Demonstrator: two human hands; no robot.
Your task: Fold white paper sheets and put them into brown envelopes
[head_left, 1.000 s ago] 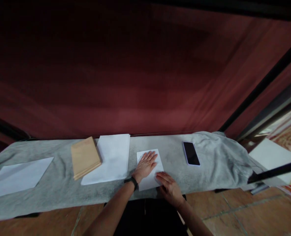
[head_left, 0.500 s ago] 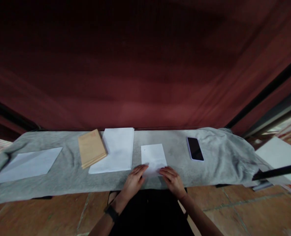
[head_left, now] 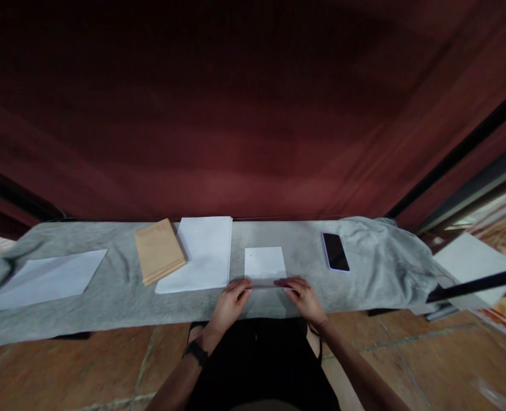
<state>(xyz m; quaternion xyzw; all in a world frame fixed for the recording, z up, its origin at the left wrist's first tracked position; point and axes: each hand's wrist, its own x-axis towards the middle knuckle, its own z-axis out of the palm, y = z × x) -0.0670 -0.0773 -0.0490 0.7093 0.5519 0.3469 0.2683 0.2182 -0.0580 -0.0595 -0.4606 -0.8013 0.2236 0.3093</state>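
Note:
A small white sheet of paper (head_left: 265,263) lies on the grey cloth in front of me, its near edge lifted and bent up. My left hand (head_left: 232,301) pinches that edge at its left corner, fingers on top and thumb below. At the right corner my right hand (head_left: 303,298) grips the same edge in a like way. Left of the paper, a stack of large white sheets (head_left: 205,251) lies partly under several brown envelopes (head_left: 159,250). To the right rests a phone (head_left: 335,252) with a dark screen.
A grey cloth (head_left: 120,308) covers the long narrow table. Another white sheet (head_left: 47,281) lies at the far left. A red fabric wall (head_left: 244,142) rises behind the table. Dark frame bars (head_left: 462,148) and a white board (head_left: 470,267) stand at the right.
The paper's near edge has come up from the cloth and bent away from me. Both hands, flat on the paper before, now pinch its corners. The view has shifted slightly.

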